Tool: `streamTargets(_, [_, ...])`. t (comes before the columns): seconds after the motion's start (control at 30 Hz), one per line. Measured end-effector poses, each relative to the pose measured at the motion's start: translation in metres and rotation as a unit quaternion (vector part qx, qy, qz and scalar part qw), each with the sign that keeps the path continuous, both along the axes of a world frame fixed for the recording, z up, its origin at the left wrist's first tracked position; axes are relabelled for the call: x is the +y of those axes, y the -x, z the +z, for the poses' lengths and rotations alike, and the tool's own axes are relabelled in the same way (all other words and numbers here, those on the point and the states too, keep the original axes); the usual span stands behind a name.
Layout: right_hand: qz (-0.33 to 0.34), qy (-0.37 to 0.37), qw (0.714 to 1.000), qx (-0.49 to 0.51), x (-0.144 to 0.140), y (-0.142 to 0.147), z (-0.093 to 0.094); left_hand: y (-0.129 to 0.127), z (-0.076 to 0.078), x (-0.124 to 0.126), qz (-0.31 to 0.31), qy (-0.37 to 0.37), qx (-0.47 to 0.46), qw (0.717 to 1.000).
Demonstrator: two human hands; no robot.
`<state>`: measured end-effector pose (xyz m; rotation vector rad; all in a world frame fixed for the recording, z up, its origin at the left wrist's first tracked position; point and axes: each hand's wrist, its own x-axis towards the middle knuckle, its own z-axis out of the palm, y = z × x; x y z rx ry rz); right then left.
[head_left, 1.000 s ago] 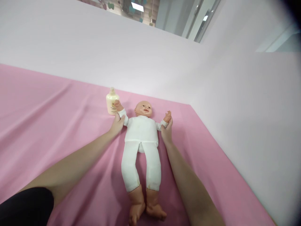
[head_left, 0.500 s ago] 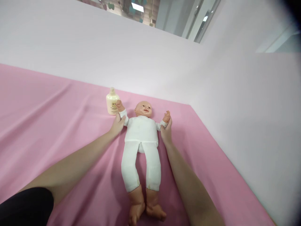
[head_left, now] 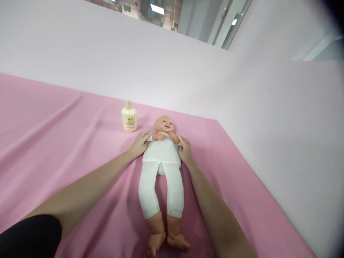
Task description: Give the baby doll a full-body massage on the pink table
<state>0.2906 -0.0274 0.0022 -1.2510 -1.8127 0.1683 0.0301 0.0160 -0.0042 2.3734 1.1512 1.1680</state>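
Observation:
A baby doll (head_left: 162,157) in a white suit lies on its back on a pink sheet (head_left: 67,150), head away from me and bare feet toward me. My left hand (head_left: 139,144) grips the doll's arm on the left side, and my right hand (head_left: 184,151) grips the arm on the other side. Both doll arms are folded inward, and the small hands meet on the chest below the chin.
A cream lotion bottle (head_left: 129,117) stands upright on the sheet just left of the doll's head. White partition walls (head_left: 268,114) close the sheet off behind and on the right.
The doll's arms were spread out and raised beside its head. My two hands have brought them inward across the chest, and the lotion bottle is now fully uncovered.

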Motion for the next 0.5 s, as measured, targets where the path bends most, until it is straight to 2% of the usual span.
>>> streamTargets(0.13, [-0.002, -0.001, 1.000, 0.023, 0.0020, -0.0019, -0.0031, 0.0006, 0.0021, 0.0000, 0.011, 0.012, -0.038, 0.999])
streamTargets(0.27, [-0.023, 0.004, 0.995, 0.096, 0.0032, -0.0026, -0.0055, 0.0004, 0.0022, 0.0005, 0.021, 0.037, -0.130, 0.991])
streamTargets(0.5, [-0.014, -0.010, 0.967, 0.253, 0.0049, -0.0071, -0.0024, 0.0037, -0.0056, 0.0083, 0.071, 0.130, -0.311, 0.939])
